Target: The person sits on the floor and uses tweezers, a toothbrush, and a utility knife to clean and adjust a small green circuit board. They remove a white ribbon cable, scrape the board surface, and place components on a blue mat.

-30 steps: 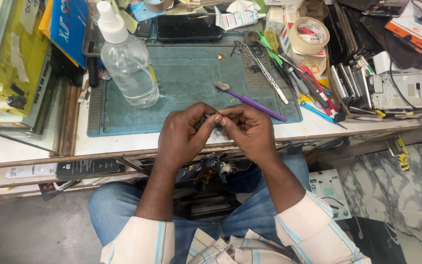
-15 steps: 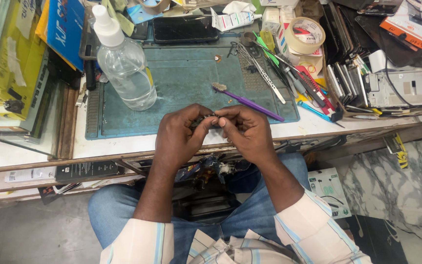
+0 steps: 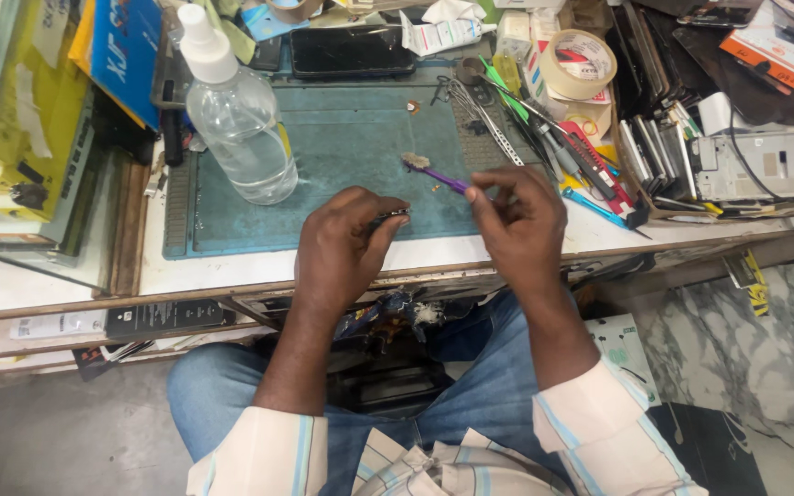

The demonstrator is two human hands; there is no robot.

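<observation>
Bottle (image 3: 243, 129) of clear liquid upright

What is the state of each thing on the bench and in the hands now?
left hand: pinches a small dark part.
right hand: fingertips at the handle of the purple brush, which lies on the mat.
clear bottle: upright, white cap on.
black phone: lying flat, screen dark.
tape roll: lying flat.
green mat: flat on the bench.
</observation>
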